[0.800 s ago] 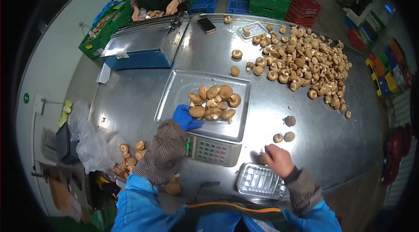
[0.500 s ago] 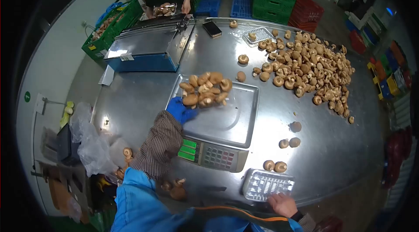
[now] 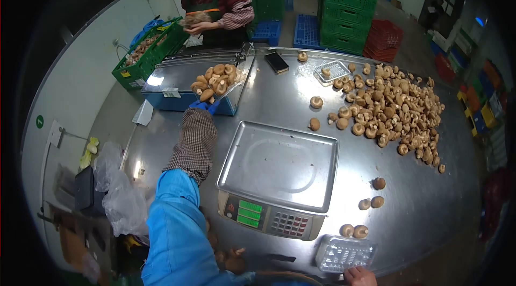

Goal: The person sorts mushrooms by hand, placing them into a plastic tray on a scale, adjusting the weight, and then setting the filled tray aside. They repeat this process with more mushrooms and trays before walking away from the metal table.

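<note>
- Head view shows the left hand (image 3: pixel 206 106), in a blue glove, raised beyond the far left corner of the scale (image 3: pixel 279 165). Its fingers are closed on the near edge of a tray of mushrooms (image 3: pixel 216 78).
- That tray is clear and shallow, heaped with brown caps and pale stems. It is tilted and held over the blue-sided machine (image 3: pixel 177 79) beyond the scale.
- Most of the glove is hidden beneath the tray; only a small blue part shows.
- The right hand (image 3: pixel 359 276) is cut off by the lower picture edge, near the scale's front right corner. Whether its fingers are curled or spread cannot be told. It lies just beside an empty clear tray (image 3: pixel 344 254).
- Right of the scale, a loose pile of mushrooms (image 3: pixel 389 106) spreads over the steel desk (image 3: pixel 419 200). A phone (image 3: pixel 277 62) lies beyond the scale.
- Beyond the machine, a co-worker (image 3: pixel 220 9) stands holding mushrooms, beside a green crate (image 3: pixel 145 52).
</note>
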A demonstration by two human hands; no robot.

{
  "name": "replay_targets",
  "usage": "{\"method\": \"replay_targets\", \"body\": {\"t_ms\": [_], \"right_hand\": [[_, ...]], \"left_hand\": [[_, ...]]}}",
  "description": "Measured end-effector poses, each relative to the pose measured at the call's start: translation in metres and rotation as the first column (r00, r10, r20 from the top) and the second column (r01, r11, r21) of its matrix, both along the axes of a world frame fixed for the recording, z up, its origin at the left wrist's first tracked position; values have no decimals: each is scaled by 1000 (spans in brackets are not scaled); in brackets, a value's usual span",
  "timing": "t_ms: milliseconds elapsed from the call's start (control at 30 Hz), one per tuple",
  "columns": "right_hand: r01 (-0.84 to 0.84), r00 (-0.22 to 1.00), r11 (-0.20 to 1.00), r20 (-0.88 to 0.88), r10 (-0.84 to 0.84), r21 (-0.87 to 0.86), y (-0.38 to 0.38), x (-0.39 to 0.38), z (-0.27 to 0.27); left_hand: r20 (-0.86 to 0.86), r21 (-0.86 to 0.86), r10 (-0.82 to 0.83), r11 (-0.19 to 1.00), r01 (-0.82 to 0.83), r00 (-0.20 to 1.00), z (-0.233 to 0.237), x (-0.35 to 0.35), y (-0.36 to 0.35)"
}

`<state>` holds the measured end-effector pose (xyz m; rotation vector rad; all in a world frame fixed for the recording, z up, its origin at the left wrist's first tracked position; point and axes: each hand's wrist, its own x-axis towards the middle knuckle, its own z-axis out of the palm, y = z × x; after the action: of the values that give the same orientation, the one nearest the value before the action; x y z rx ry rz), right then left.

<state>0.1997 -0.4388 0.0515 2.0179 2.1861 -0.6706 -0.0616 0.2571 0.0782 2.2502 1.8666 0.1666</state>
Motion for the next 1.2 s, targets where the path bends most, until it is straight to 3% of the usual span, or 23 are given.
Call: {"method": "replay_targets", "body": {"t_ms": [67, 167, 200, 233, 267, 367, 467, 600, 633, 667, 733, 767, 800, 867, 933, 1033, 1100, 1133, 1167, 1200], "right_hand": [[11, 1000, 1000, -8, -11, -13, 1, 0, 3], [12, 999, 1000, -45, -11, 13, 1, 3, 2], [16, 998, 1000, -59, -17, -12, 2, 3, 2], [19, 997, 999, -74, -22, -38, 3, 5, 4], [22, 996, 998, -90, -28, -64, 4, 5, 5], [31, 992, 995, -117, -43, -99, 5, 9, 9], [16, 988, 998, -152, -7, 62, -3, 14, -7], [12, 985, 994, -175, 8, 109, 1, 15, -6], [21, 992, 967, -129, 12, 253, -2, 11, -13], [45, 991, 971, -133, -13, 235, -5, 7, -17], [38, 991, 958, -132, -1, 284, -3, 7, -19], [7, 991, 938, -129, 40, 346, 3, 10, -18], [-36, 988, 913, -122, 93, 406, 10, 13, -12], [66, 996, 891, -90, -28, 450, 17, 13, 23], [122, 993, 836, -66, -102, 535, 28, 21, 54], [92, 995, 736, -78, -54, 671, 47, 37, 44], [147, 989, 799, -105, -106, 583, 56, 41, 49], [219, 975, 772, -163, -151, 597, 59, 50, 51], [289, 956, 741, -219, -194, 606, 63, 64, 53], [340, 935, 625, -183, -303, 703, 65, 83, 52]], "left_hand": [[-11, -14, 59, 998, -59, 998, -3, 1, 14], [169, -34, -14, 999, 20, 985, -18, -10, 16], [658, -305, 295, 946, -113, 693, -36, -9, 33], [807, -574, 576, 817, -54, 129, -66, -6, 60], [551, -720, 702, 673, 169, -451, -79, -5, 72], [611, -700, 687, 701, 138, -395, -72, 15, 18], [662, -669, 699, 714, 206, -271, -57, 38, -42], [736, -593, 673, 691, 415, -70, -51, 65, -118], [666, -358, 743, 400, 844, -69, -63, 72, -120], [591, 7, 807, -3, 1000, -2, -75, 87, -127], [611, -120, 785, -36, 992, 102, -53, 108, -185], [712, -472, 620, 74, 879, 330, -28, 111, -217], [694, -707, 449, 276, 651, 563, 3, 117, -255], [577, -816, 91, 49, 575, 811, 29, 133, -299], [471, -872, 7, -151, 467, 882, 41, 155, -346], [373, -916, 98, -121, 383, 922, 17, 191, -389], [556, -811, 175, -100, 576, 813, -26, 209, -396], [703, -711, 10, 5, 703, 711, -36, 224, -396], [666, -739, -86, 58, 671, 741, -43, 228, -399], [621, -757, -179, 115, 643, 763, -9, 248, -411]]}}
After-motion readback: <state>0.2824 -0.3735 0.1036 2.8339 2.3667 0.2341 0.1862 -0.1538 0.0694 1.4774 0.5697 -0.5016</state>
